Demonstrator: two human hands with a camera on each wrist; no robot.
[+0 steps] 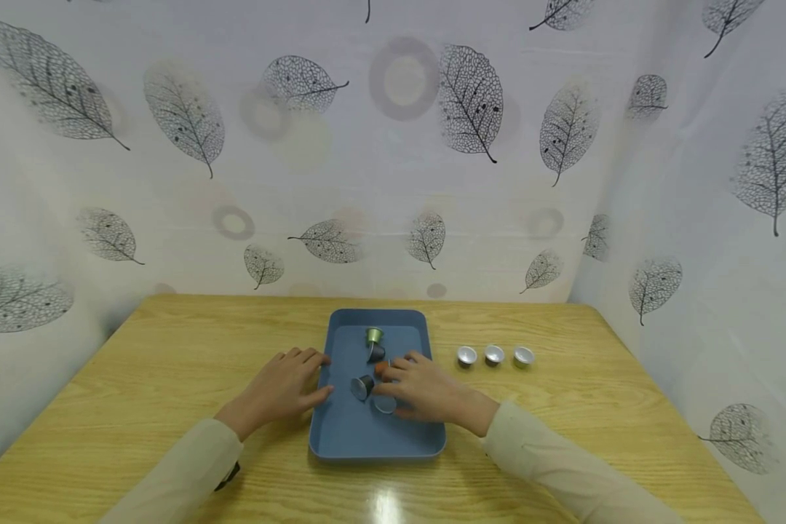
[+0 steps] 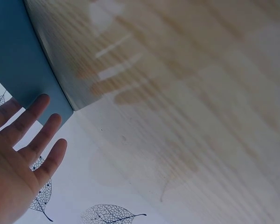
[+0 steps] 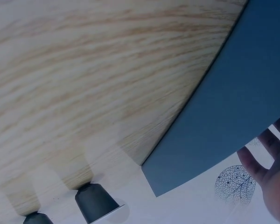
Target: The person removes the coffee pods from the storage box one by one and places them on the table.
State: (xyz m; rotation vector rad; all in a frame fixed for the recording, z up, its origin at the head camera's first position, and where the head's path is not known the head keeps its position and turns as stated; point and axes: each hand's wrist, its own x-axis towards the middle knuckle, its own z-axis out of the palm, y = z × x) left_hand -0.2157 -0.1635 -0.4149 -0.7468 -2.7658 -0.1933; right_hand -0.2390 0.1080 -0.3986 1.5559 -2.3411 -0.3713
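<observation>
A blue tray [image 1: 340, 429] lies on the wooden table. My left hand [image 1: 323, 375] rests at its left rim with fingers relaxed and the thumb tip on the tray wall; in the left wrist view the left hand [image 2: 37, 135] shows straight fingers beside the tray [image 2: 18, 60]. My right hand [image 1: 386, 380] lies palm down over the tray, fingertips touching an orange capsule [image 1: 380, 367]. Around it lie a grey capsule [image 1: 362, 386] on its side and a silvery capsule [image 1: 385, 405] by the thumb. A dark capsule [image 1: 376, 353] and a green capsule [image 1: 373, 335] stand farther back.
Three silver-topped capsules [image 1: 494, 354] stand in a row on the table right of the tray; two of these dark capsules [image 3: 95, 203] show in the right wrist view beside the tray's corner [image 3: 233, 121]. Leaf-patterned curtains [image 1: 471, 102] close in the back and both sides.
</observation>
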